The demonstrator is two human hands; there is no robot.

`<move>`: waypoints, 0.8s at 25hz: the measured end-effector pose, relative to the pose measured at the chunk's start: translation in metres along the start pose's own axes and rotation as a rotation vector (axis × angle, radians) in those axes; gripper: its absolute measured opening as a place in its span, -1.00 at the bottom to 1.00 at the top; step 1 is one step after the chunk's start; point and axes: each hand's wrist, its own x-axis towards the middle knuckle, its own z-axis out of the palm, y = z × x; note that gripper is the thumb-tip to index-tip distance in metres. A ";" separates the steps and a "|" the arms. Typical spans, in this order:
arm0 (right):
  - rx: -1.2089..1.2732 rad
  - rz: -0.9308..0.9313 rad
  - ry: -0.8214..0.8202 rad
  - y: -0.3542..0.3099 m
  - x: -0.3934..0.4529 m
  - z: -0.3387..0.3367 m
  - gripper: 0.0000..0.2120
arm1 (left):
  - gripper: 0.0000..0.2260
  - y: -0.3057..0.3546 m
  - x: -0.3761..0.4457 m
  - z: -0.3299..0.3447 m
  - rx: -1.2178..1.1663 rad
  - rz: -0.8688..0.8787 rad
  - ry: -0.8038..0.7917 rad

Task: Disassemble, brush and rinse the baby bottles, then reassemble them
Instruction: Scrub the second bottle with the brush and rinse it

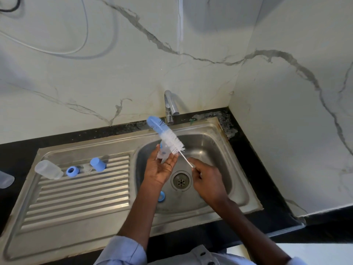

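Over the sink (210, 129), my left hand (159, 167) cups a small clear bottle part (162, 152), fingers loosely curled. My right hand (205, 180) pinches the brush (168, 136) by its thin, springy wire; likely light, wet, slippery.

Steel drainboard (76, 197) carries a bottle (48, 169), ring (72, 171) and cap (98, 164) (both blue).

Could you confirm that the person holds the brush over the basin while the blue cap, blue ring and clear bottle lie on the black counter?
Not quite. The head view shows the cap, ring and bottle lying on the steel drainboard, not on the black counter. The rest holds: the right hand holds the brush over the basin.
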 end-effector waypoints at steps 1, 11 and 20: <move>-0.027 0.017 0.005 0.001 0.001 -0.001 -0.50 | -0.62 -0.002 -0.001 0.001 -0.036 0.016 0.021; -0.136 -0.026 -0.057 0.003 -0.003 -0.006 -0.50 | -0.56 0.002 -0.003 0.003 -0.083 0.153 -0.030; -0.121 -0.068 -0.010 -0.003 -0.003 -0.006 -0.43 | -0.70 -0.009 0.005 0.010 0.062 0.160 -0.002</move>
